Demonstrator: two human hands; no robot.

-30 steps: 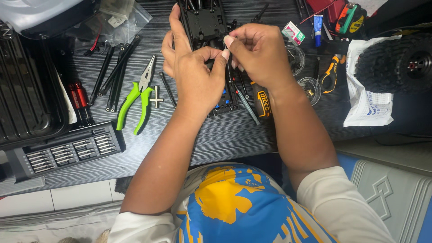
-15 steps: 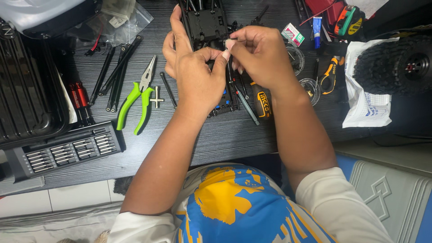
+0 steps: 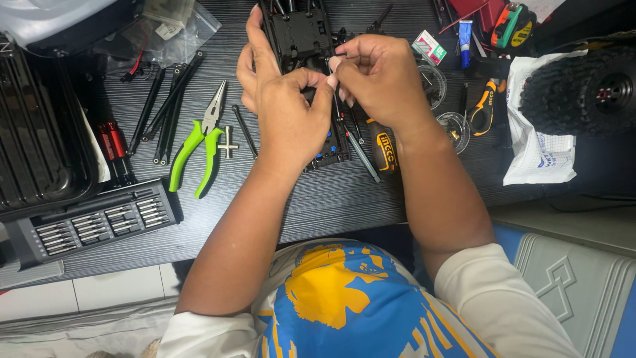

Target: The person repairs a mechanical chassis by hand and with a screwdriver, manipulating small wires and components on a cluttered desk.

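I see my left hand [image 3: 285, 113] gripping the black chassis [image 3: 301, 33]. My right hand [image 3: 377, 79] pinches a thin tool [image 3: 339, 99] over it. Green pliers [image 3: 199, 149] lie left of it.

Under my left hand [image 3: 288, 116] and right hand [image 3: 377, 83] the chassis [image 3: 298, 33] looks like matt black plastic. My desk [image 3: 331, 199] is dark wood grain, finely ridged. The pliers [image 3: 202, 142] have dull grey metal jaws and glossy green plastic grips. The bit set [image 3: 99, 222] shows small shiny metal tips in a matt tray. The tyre [image 3: 583, 89] is knobbly black rubber on crinkled white paper [image 3: 533, 159]
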